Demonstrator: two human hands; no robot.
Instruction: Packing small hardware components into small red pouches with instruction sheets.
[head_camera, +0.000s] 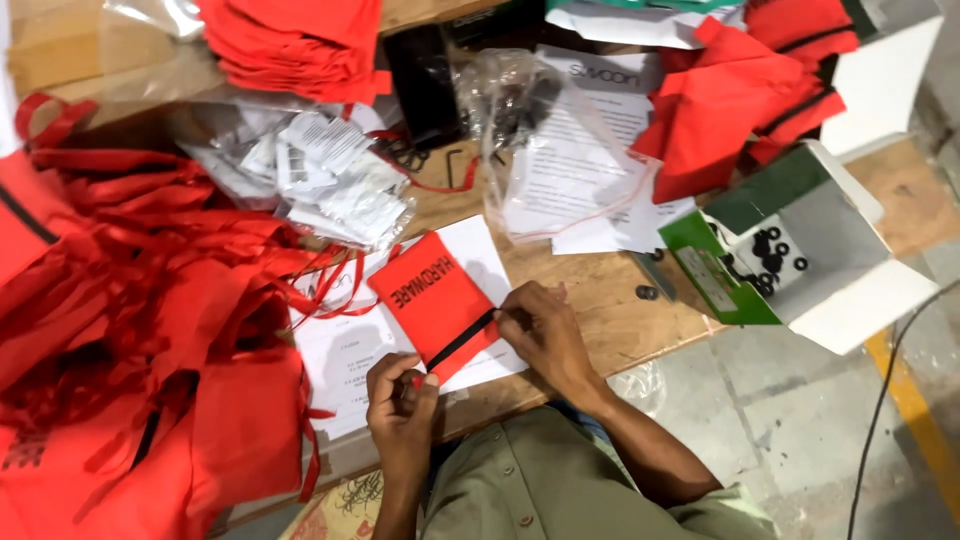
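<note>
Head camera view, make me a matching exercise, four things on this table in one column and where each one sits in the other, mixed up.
Things:
1. red pouch
2. open white box
3. clear bag with paper sheets
4. pile of red bags

Places:
A. far left of the table
B. right edge of the table, small black rings inside
C. between the left hand and right hand, on white paper
D. middle of the table, behind the pouch

Pairs: 1-C, 2-B, 3-D, 4-A

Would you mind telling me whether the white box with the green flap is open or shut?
Open: the white box has its green flap raised, and small black rings show inside.
</note>
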